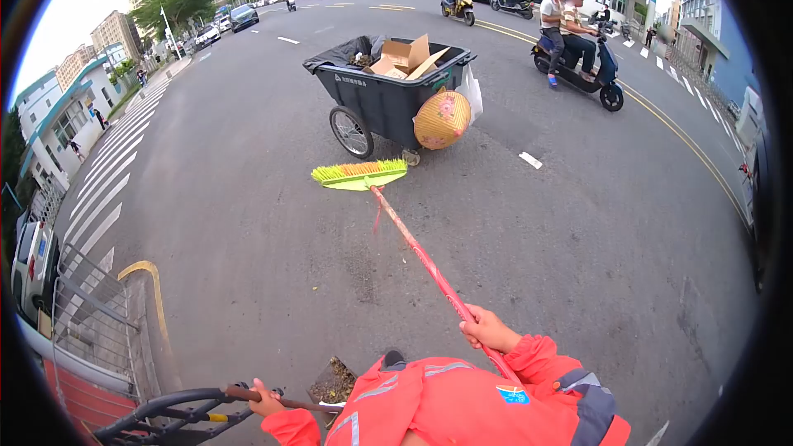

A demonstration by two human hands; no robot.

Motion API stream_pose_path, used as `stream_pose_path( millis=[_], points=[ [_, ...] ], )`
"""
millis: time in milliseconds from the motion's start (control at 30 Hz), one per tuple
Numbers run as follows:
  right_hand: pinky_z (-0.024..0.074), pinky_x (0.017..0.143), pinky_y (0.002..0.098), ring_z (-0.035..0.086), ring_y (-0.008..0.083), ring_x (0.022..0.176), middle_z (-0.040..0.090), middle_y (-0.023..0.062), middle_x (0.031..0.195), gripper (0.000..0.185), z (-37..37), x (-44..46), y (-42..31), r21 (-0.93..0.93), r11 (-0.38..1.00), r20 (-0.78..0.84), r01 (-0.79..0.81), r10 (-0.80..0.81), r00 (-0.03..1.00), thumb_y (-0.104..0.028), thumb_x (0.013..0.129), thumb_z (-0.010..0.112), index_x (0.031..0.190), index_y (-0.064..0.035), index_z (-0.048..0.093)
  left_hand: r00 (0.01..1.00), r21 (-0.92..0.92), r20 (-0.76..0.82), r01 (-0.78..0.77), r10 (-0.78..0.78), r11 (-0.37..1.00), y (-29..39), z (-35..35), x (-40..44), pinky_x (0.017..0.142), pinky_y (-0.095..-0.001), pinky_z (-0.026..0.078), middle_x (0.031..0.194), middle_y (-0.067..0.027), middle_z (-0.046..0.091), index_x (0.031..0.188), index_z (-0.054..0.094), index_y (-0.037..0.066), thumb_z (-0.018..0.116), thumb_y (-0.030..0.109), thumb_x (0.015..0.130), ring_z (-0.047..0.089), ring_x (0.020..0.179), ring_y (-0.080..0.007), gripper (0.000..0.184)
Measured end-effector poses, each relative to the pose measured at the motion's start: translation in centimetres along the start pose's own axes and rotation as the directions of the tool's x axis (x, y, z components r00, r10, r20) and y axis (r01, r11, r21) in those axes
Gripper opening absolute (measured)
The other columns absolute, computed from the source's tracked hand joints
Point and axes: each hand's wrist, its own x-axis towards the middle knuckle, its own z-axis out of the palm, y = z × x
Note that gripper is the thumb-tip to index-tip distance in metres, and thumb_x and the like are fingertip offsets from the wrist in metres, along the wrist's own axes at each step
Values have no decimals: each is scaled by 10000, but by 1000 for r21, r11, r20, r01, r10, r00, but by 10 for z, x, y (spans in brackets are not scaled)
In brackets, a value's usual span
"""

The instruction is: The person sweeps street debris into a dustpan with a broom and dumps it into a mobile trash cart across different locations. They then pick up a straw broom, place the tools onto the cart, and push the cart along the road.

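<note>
My right hand [489, 329] is closed around the red handle of a broom [421, 252]. Its yellow-green head with an orange band of bristles is raised ahead of me, bristles up. Low on the left, my left hand [265, 400] grips a thin brown stick that runs toward a dustpan [334, 381] filled with leaves and dirt. My sleeve partly hides where stick and pan meet. Beyond the broom head stands a dark wheeled garbage cart [376, 103], with cardboard [406, 58] and black plastic in it. A woven straw hat [443, 119] and a white bag hang on its side.
A metal railing [95, 314] and black curved bars [178, 409] lie close on my left, beside a yellow-edged curb [149, 281]. Two people ride a scooter [578, 66] at the right. Another scooter [458, 8] and cars are farther up the road.
</note>
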Motion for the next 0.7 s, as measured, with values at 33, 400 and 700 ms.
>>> stream_pose_path(
  millis=[33, 400, 700],
  points=[
    [379, 428, 217, 415, 64, 482, 437, -8, 617, 493, -6, 25, -19, -15, 1000, -19, 1, -1, 1000, -100, 861, 491, 1310, -29, 303, 1000, -11, 6, 4, -4, 1000, -1, 32, 18, 343, -239, 293, 441, 13, 321, 620, 352, 98, 567, 252, 873, 309, 350, -86, 366],
    [381, 406, 220, 418, 60, 460, 439, -15, 604, 535, -106, 292, -178, -7, 988, -165, 157, -156, 974, -90, 851, 479, 1344, -53, 276, 999, -12, 53, -1, 1, 1000, 12, 322, 171, 379, -241, 307, 475, 11, 329, 609, 342, 85, 559, 226, 881, 318, 396, -75, 376],
    [367, 378, 218, 412, 63, 425, 449, -5, 622, 546, -215, 522, -378, -133, 904, -159, 407, -424, 891, -75, 851, 458, 1356, -46, 254, 987, -92, -45, -157, 153, 983, 54, 533, 263, 397, -240, 307, 465, 21, 295, 591, 323, 102, 511, 243, 907, 287, 393, -77, 394]
  ],
)
